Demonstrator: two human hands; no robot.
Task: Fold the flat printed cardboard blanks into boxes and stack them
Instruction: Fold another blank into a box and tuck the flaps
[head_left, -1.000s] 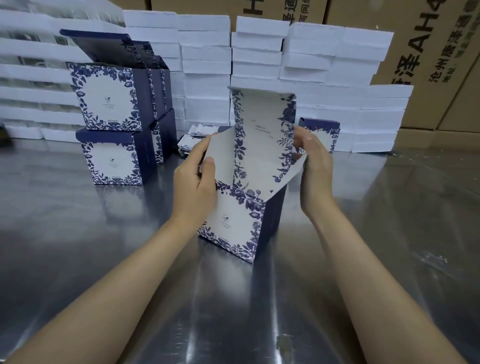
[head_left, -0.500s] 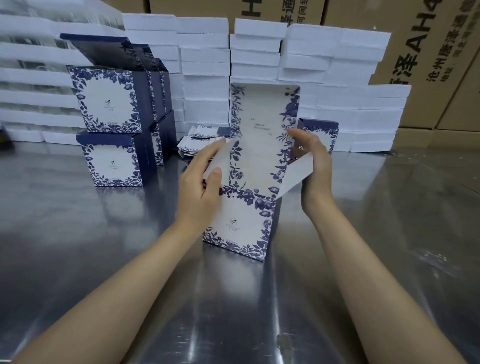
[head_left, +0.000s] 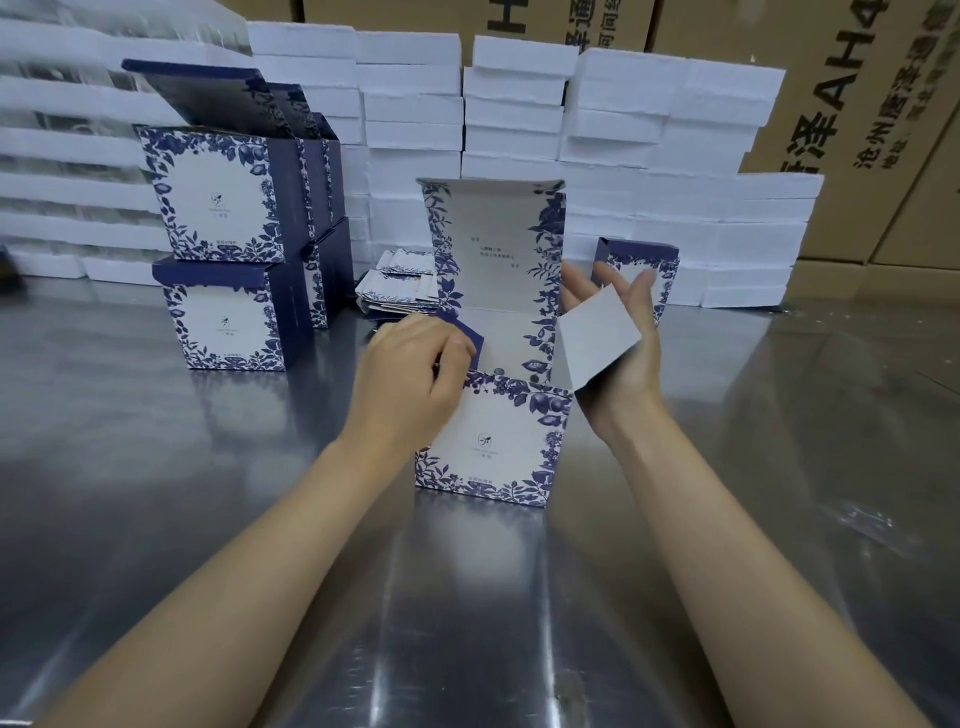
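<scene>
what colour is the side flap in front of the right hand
Plain white side flap, unprinted on the face shown, by the right hand; head view.

left flap (head_left: 464, 333) now inward, down

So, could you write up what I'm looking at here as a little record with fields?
Box: stands on the steel table, lid upright, top open
Left hand: pinches the blue left flap
Right hand: open, fingers straight, palm behind the white right flap
Finished boxes: stacked two high at left
Blanks: flat pile behind the box
Backdrop: stacked white foam cases, brown cartons
</scene>
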